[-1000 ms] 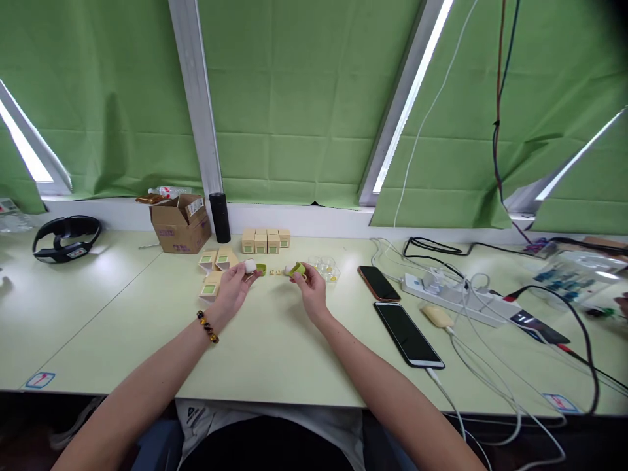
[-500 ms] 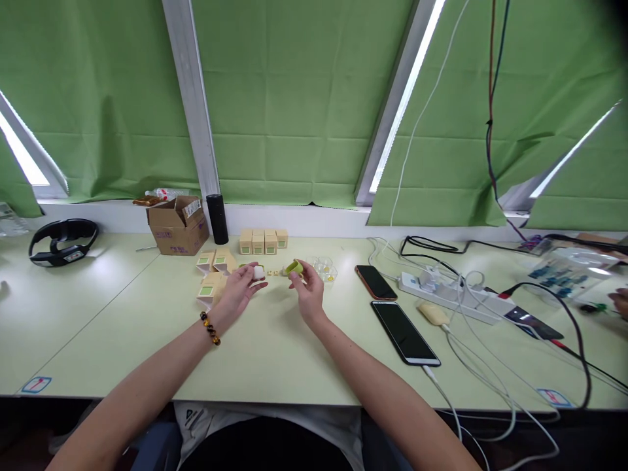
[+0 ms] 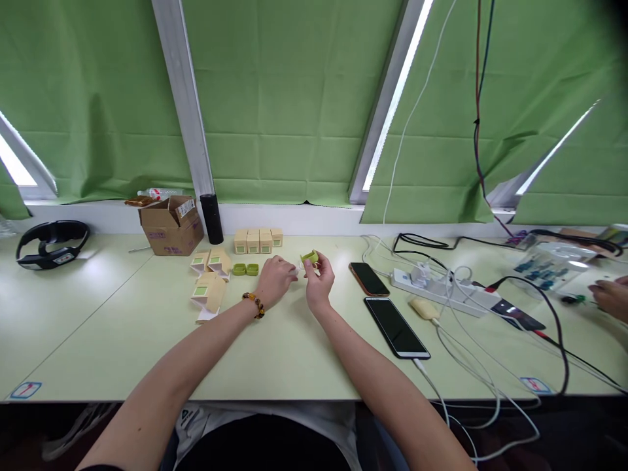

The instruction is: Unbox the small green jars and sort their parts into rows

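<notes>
My right hand (image 3: 320, 282) pinches a small green container (image 3: 309, 258) between thumb and fingers, raised just above the table. My left hand (image 3: 276, 281) is bent over beside it, its fingers closed and their tips close to the right hand; a small whitish thing shows at those fingertips, too unclear to name. Two matching green containers (image 3: 246, 269) lie side by side on the table left of my left hand. Further left are opened small cardboard boxes (image 3: 210, 290) with green labels. Whatever lies behind my two hands is mostly covered.
Closed small boxes (image 3: 253, 242) stand in a row at the back, near a black cylinder (image 3: 211, 219) and a brown carton (image 3: 171, 226). Two phones (image 3: 396, 328), a power strip (image 3: 444, 292) and tangled cables lie right. Another person's hand (image 3: 611, 297) is at the far right.
My left hand has moved right from the opened boxes, uncovering the two green containers. My right hand, with its green container, has shifted slightly right and up. The view has turned slightly.
</notes>
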Available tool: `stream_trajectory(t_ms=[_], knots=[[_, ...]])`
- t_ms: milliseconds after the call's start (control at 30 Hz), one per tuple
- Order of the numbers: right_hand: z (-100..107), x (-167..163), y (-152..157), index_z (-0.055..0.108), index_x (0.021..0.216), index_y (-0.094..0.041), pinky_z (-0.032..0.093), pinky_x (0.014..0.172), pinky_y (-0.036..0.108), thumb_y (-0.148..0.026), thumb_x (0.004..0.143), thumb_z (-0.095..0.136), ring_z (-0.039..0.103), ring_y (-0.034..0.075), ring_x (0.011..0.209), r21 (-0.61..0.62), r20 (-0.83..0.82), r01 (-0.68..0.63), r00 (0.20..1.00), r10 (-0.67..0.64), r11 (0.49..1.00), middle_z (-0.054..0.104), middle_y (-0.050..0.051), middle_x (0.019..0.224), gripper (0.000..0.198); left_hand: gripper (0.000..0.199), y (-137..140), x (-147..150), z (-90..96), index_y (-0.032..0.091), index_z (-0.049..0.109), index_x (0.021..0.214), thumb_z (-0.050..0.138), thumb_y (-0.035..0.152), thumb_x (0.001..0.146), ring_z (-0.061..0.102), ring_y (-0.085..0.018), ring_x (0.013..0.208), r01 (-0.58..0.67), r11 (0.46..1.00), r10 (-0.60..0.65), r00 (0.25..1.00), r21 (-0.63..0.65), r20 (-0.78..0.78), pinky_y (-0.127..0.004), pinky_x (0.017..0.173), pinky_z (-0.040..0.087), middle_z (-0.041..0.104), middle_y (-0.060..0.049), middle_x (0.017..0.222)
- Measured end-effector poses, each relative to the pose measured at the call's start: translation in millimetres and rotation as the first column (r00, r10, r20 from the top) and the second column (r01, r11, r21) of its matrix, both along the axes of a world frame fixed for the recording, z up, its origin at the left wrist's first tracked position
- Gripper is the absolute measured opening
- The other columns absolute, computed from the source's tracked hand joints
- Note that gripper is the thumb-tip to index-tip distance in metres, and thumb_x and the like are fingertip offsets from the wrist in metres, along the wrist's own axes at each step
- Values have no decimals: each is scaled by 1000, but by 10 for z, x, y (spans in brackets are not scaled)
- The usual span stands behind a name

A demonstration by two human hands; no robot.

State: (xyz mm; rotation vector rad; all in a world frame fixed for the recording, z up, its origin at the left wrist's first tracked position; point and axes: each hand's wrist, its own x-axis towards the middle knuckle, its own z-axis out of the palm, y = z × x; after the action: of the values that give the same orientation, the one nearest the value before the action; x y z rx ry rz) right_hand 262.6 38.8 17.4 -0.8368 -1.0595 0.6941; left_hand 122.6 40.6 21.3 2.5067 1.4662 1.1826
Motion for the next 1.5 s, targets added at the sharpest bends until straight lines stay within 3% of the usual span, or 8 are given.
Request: stream_trajectory(t_ms=[133, 433, 600, 767, 867, 1000, 1200, 1500], knots=[[18, 6, -24, 63, 126, -19, 55, 65, 30, -50, 84, 71, 61, 22, 97, -5, 22, -15, 1000, 15, 1000, 69, 9, 109, 53, 11, 92, 135, -86, 20, 77, 89, 68, 21, 93, 52, -34, 113, -40, 999, 42, 996, 33, -73, -51, 96, 39, 75, -13, 91], [-10, -19, -49, 63, 127, -20, 57, 67, 31, -52, 86, 69, 62, 24, 101, 0, 82, -27, 996, 27, 1000, 69, 11, 113, 52, 11, 118, 131, -242, 20, 79, 97, 69, 20, 91, 42, -38, 124, -108, 994, 111, 986, 36, -128, -54, 99, 33, 69, -15, 116], [-29, -11, -26, 64, 126, -19, 57, 71, 33, -51, 85, 70, 62, 23, 100, 4, 71, -24, 997, 24, 1000, 69, 10, 112, 52, 28, 34, 90, -166, 23, 75, 117, 73, 31, 90, 41, -39, 122, -119, 993, 119, 991, -1, -57, -54, 96, 34, 69, -13, 120], [-55, -44, -50, 61, 130, -20, 60, 79, 36, -47, 87, 69, 65, 24, 106, 39, 95, -133, 987, 129, 990, 67, 11, 119, 51, 27, -154, -187, -65, 25, 73, 118, 68, 29, 92, 45, -36, 123, -112, 994, 113, 982, -13, 150, -54, 101, 36, 71, -10, 116], [-54, -115, -146, 60, 135, -23, 62, 89, 41, -45, 89, 71, 67, 25, 110, 65, 124, -266, 958, 257, 962, 66, 11, 121, 52, 25, -359, -440, -14, 25, 71, 118, 63, 26, 94, 50, -31, 119, -54, 998, 56, 962, -16, 268, -50, 103, 41, 72, -8, 114], [-20, -252, -348, 56, 143, -27, 60, 101, 47, -48, 91, 72, 70, 25, 111, 94, 157, -469, 878, 452, 878, 63, 10, 123, 58, 32, -666, -726, 11, 26, 66, 125, 62, 23, 93, 52, -29, 123, -42, 998, 55, 942, -48, 331, -46, 100, 46, 71, -7, 120], [-36, -377, -517, 53, 134, -29, 62, 97, 45, -45, 85, 79, 74, 22, 100, 62, 126, -606, 793, 596, 793, 58, 8, 123, 58, 40, -858, -854, -17, 25, 56, 135, 60, 20, 95, 51, -28, 123, 11, 998, -27, 954, 56, 298, -47, 102, 46, 66, -9, 129], [-64, -360, -540, 54, 129, -28, 60, 85, 38, -21, 81, 74, 64, 24, 109, 77, 345, -456, 847, 405, 887, 65, 8, 122, 53, 37, -917, -831, -19, 26, 56, 139, 55, 35, 103, 58, -27, 123, 158, 987, -142, 910, -9, 388, -45, 99, 51, 63, -14, 134]])
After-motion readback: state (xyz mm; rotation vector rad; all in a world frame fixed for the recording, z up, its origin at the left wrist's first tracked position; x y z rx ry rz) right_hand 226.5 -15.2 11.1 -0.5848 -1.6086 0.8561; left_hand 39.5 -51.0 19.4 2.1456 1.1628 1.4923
